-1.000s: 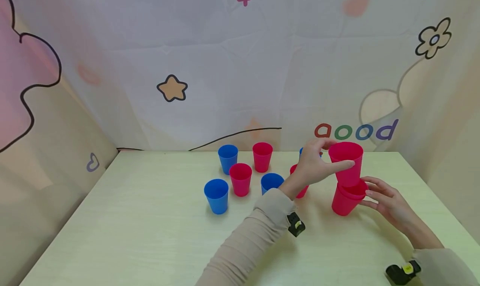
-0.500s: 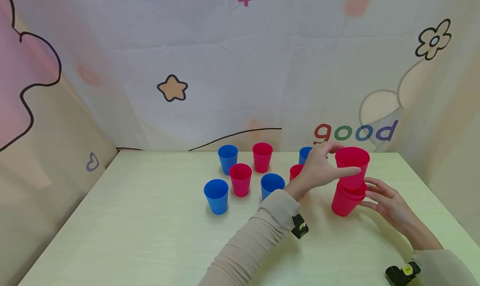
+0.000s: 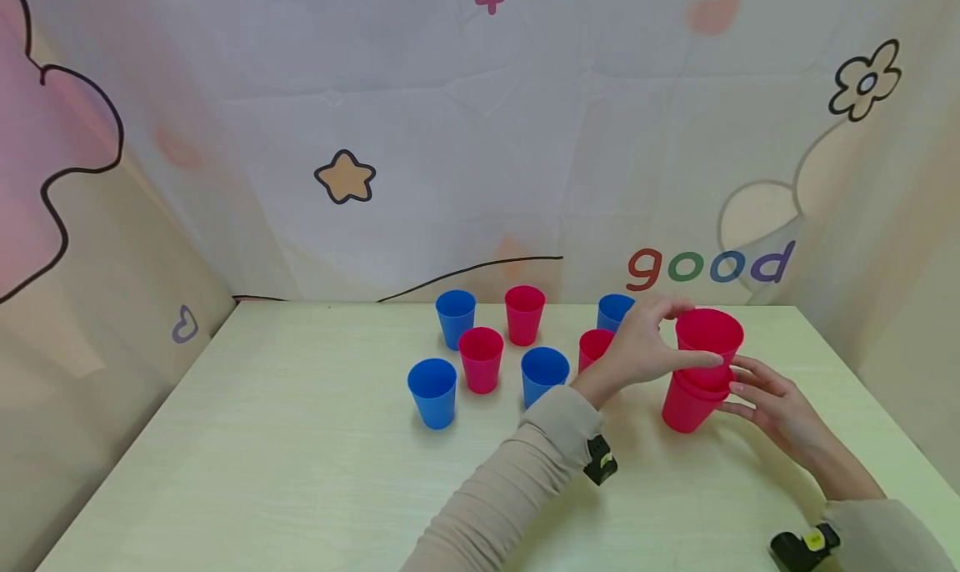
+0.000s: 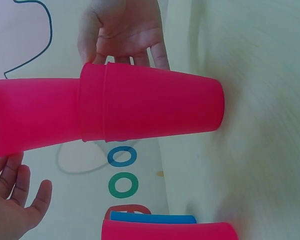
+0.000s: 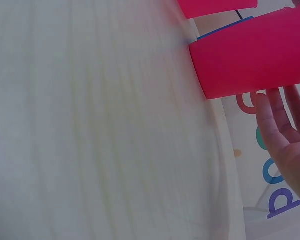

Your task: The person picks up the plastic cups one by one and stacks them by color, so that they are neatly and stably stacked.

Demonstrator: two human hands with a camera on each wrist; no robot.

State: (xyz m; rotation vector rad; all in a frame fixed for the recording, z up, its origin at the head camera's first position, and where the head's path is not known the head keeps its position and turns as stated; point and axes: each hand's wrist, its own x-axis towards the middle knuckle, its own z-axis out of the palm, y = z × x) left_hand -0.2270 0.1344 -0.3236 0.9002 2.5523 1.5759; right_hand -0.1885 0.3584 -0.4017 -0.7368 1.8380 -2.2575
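In the head view my left hand [image 3: 643, 343] grips a red cup [image 3: 708, 332] by its sides, thumb in front. The lower part of that cup sits inside the nested red cups [image 3: 686, 407] standing on the table at the right. My right hand [image 3: 783, 412] holds the nested cups from the right, fingers near the rim. The left wrist view shows two close rims on the lower stack [image 4: 160, 102], with the upper cup [image 4: 37, 115] partly inserted. In the right wrist view, my right hand's fingers [image 5: 280, 115] touch the stack [image 5: 250, 60].
Left of the hands stand blue cups [image 3: 432, 393] [image 3: 456, 318] [image 3: 543, 372] and red cups [image 3: 481, 359] [image 3: 525, 313]. A red cup [image 3: 595, 347] and a blue cup [image 3: 615, 309] are partly behind my left hand. A printed cloth [image 3: 450, 138] hangs behind the table [image 3: 262, 439].
My left hand has moved right and down with the red cup, which now sits deeper in the lower cups. My right hand and the nested cups have barely moved.
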